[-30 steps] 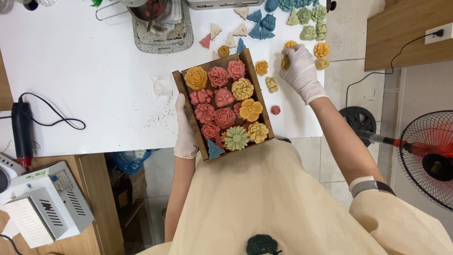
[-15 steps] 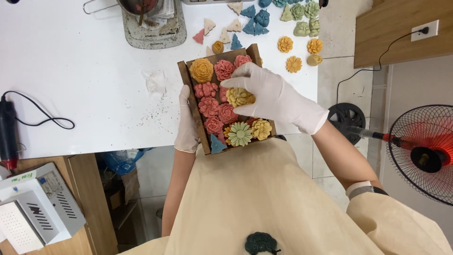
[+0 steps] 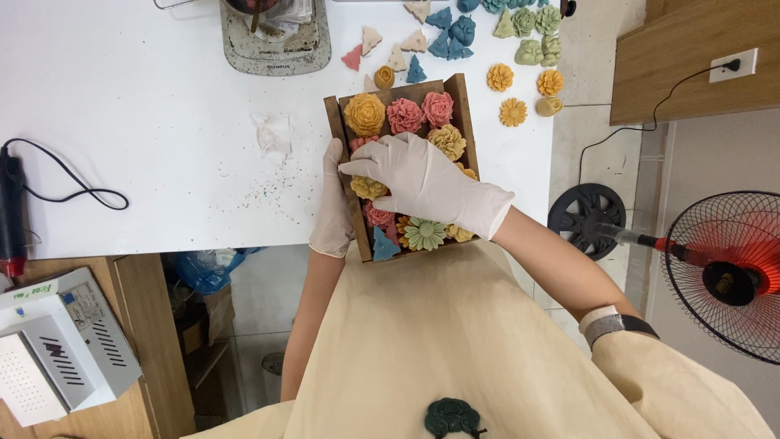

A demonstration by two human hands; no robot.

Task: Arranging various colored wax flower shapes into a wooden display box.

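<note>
A wooden box (image 3: 333,114) sits at the near edge of the white table (image 3: 146,122), packed with flower-shaped pieces in yellow, pink, red and green. My left hand (image 3: 333,207), in a white glove, grips the box's left wall. My gloved right hand (image 3: 426,183) lies flat across the middle of the box, fingers stretched to the left. Its fingertips rest on a yellow flower piece (image 3: 368,189) beside the left wall. Several pieces under the palm are hidden. A green daisy piece (image 3: 424,233) shows just below the hand.
Loose yellow and orange flowers (image 3: 500,77), green ones (image 3: 532,50) and blue triangular pieces (image 3: 448,36) lie beyond the box. A metal tray (image 3: 276,45) stands behind, a crumpled tissue (image 3: 272,134) to the left. A corded black tool (image 3: 12,203), white device (image 3: 57,349) and fan (image 3: 723,276) flank me.
My right hand came from the loose flowers at the right with a yellow piece, carried it over the box, and now lies flat on the pieces. The left hand stayed on the box.
</note>
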